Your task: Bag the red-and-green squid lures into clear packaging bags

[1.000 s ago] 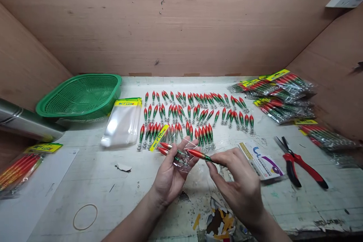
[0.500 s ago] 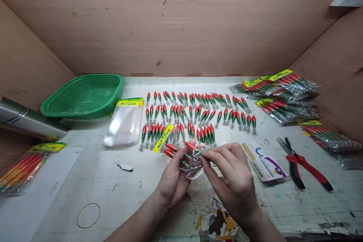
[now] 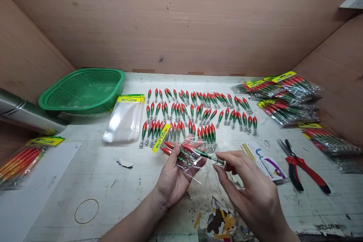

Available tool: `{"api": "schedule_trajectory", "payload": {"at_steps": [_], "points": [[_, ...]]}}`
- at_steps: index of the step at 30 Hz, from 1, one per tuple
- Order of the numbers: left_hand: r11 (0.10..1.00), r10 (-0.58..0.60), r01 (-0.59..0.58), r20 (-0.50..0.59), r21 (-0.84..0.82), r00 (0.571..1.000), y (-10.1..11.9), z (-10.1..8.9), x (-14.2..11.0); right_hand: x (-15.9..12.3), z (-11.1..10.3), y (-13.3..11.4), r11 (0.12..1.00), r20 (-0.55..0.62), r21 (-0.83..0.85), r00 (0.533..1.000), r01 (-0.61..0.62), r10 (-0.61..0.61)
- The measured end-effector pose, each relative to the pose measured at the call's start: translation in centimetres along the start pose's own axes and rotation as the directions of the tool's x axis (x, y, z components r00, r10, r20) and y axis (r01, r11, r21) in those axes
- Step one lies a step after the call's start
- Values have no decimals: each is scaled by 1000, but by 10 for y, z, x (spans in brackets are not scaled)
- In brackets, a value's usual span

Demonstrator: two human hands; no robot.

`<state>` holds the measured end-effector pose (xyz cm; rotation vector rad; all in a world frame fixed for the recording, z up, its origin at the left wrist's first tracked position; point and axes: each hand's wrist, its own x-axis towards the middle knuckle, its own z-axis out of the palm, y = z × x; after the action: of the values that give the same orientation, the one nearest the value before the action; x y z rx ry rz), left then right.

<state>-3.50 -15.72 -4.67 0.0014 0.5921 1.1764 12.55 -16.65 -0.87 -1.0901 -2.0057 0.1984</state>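
Observation:
My left hand (image 3: pixel 173 176) grips a clear plastic bag (image 3: pixel 185 157) with a yellow header, holding red-and-green squid-jig lures. One lure (image 3: pixel 200 152) lies partly inside the bag with its hooked tail sticking out to the right. My right hand (image 3: pixel 251 189) pinches that tail end with thumb and forefinger. Just beyond my hands, several loose lures (image 3: pixel 198 111) lie in rows on the white work surface (image 3: pixel 99 181).
A stack of empty bags (image 3: pixel 124 119) and a green basket (image 3: pixel 82 90) sit at left. Filled packs (image 3: pixel 283 100) pile up at right, another pack (image 3: pixel 21 160) at far left. Red-handled pliers (image 3: pixel 302 166), a card (image 3: pixel 262 162) and a rubber band (image 3: pixel 86 210) lie nearby.
The right hand pushed the lure leftward into the bag held by the left hand, then slid back to the lure's tail. The view shifted slightly.

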Motion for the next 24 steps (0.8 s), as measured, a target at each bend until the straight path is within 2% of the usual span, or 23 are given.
{"api": "schedule_trajectory", "payload": {"at_steps": [5, 8, 10, 13, 17, 20, 24], "points": [[997, 39, -36, -41, 73, 998, -3, 2, -3, 2, -9, -4, 1000, -10, 18, 1000, 12, -12], [997, 38, -36, -28, 76, 999, -4, 1, -3, 2, -10, -1, 999, 40, 48, 999, 8, -10], [997, 38, -37, -17, 71, 999, -5, 0, -3, 1, -7, 2, 997, 81, 60, 996, -45, 40], [997, 45, -44, -14, 63, 999, -7, -1, -2, 0, 1, 7, 990, 67, 71, 991, -124, 119], [998, 13, -12, -6, 67, 1000, -8, -3, 1, 0, 14, 6, 993, -6, 69, 995, -99, 99], [996, 41, -38, -28, 75, 999, -7, -4, 2, -2, 19, 4, 994, -1, 72, 997, -83, 83], [995, 59, -55, -47, 82, 997, -5, -3, 1, -7, 18, 4, 959, 5, 141, 969, -247, 249]]}}
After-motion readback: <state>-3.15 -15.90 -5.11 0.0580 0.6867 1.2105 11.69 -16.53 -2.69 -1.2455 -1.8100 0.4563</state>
